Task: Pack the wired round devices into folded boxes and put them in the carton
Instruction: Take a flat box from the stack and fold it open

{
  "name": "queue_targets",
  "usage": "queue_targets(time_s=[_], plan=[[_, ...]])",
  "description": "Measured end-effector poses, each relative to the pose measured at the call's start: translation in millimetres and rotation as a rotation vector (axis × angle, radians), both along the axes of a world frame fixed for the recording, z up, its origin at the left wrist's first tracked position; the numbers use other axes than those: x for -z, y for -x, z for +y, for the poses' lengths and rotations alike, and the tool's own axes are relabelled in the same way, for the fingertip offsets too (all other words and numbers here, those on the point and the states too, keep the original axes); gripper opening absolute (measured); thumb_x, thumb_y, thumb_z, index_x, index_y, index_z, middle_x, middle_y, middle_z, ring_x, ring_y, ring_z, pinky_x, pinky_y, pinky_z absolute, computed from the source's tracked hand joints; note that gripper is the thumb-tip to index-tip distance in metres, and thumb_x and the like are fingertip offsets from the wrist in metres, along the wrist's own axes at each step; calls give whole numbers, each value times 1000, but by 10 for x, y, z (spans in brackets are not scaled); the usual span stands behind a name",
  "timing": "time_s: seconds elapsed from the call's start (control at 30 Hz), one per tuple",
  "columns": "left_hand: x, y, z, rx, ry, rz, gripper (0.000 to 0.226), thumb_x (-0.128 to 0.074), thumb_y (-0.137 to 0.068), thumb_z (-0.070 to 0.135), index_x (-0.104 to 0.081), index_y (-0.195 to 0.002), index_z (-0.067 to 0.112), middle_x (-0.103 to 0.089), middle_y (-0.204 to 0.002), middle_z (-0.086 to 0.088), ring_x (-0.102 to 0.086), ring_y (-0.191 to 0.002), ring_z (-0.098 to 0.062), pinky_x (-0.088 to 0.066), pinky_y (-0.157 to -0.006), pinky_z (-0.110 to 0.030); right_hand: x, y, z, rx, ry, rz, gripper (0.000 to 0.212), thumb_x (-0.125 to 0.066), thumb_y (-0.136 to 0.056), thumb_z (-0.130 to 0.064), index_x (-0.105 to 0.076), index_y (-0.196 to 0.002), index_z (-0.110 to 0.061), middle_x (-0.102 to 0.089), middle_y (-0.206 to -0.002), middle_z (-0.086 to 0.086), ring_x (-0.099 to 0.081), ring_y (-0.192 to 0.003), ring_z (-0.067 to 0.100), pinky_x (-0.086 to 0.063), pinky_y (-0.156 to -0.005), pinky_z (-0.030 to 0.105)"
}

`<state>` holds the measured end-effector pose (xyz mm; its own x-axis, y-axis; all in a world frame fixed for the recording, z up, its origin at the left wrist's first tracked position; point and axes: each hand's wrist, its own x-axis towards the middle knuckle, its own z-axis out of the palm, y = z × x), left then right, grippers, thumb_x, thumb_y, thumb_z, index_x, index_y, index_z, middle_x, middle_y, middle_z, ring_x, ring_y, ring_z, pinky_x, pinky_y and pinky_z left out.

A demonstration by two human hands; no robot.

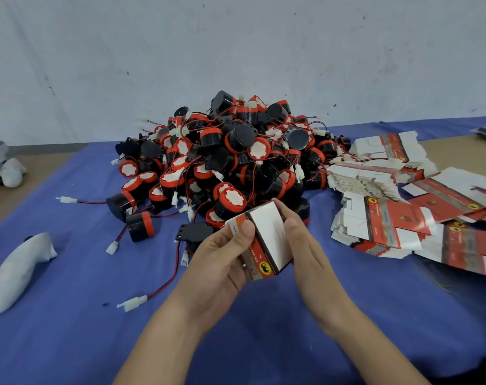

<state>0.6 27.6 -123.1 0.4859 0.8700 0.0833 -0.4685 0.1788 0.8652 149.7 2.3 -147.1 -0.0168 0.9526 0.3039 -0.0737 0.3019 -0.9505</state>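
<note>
Box between both hands

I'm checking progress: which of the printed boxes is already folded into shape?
Only the box held between the left hand and right hand, in front of the device pile; the others lie flat in stacks at the right.

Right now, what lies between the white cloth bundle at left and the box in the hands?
In the head view: blue table cover, two white connectors on red-black wires, a black round device beside the left hand.
</note>
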Motion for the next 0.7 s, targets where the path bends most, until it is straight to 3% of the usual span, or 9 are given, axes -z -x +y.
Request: queue_targets(time_s=[0.13,0.23,0.37,0.47,0.57,0.7], plan=[[-8,12,-3,40,40,-47,40,-70,-83,33,-73,-118,15,-69,-127,-14,-66,-118,-30,-58,-91,-39,-7,-10,30,-13,55,19,46,-42,-93,-50,-56,-135,-40,-65,-133,-19,-57,-126,-2,-46,-104,16],[-6,11,0,50,31,-47,39,-67,-86,32,-72,-121,14,-66,-130,-14,-63,-122,-30,-56,-93,-40,-5,-3,72,10,96,13,33,-39,-100,-47,-62,-124,-51,-67,-126,-25,-59,-121,-4,-47,-101,15],[9,7,-6,39,19,-32,39,-66,-86,35,-73,-120,18,-67,-130,-12,-64,-121,-29,-57,-92,-38,11,11,136,29,127,2,43,-31,-110,-38,-65,-109,-65,-66,-119,-33,-59,-115,-12,-49,-92,8],[7,2,-17,20,12,-24,41,-67,-84,37,-72,-120,18,-67,-130,-12,-64,-121,-29,-57,-91,-37,16,23,139,29,135,21,30,-38,-103,-53,-64,-112,-66,-66,-122,-31,-59,-118,-8,-52,-96,14],[2,-3,-25,13,21,-34,41,-68,-82,37,-74,-118,18,-68,-129,-12,-65,-119,-29,-58,-87,-34,21,24,150,13,126,35,30,-41,-91,-61,-64,-111,-66,-66,-125,-29,-59,-121,-6,-52,-97,19],[3,1,-16,15,44,-50,40,-65,-88,34,-71,-122,14,-67,-130,-15,-65,-119,-30,-58,-87,-35,13,29,127,-15,141,54,36,-43,-82,-73,-65,-110,-65,-68,-119,-30,-61,-115,-9,-52,-85,10]])
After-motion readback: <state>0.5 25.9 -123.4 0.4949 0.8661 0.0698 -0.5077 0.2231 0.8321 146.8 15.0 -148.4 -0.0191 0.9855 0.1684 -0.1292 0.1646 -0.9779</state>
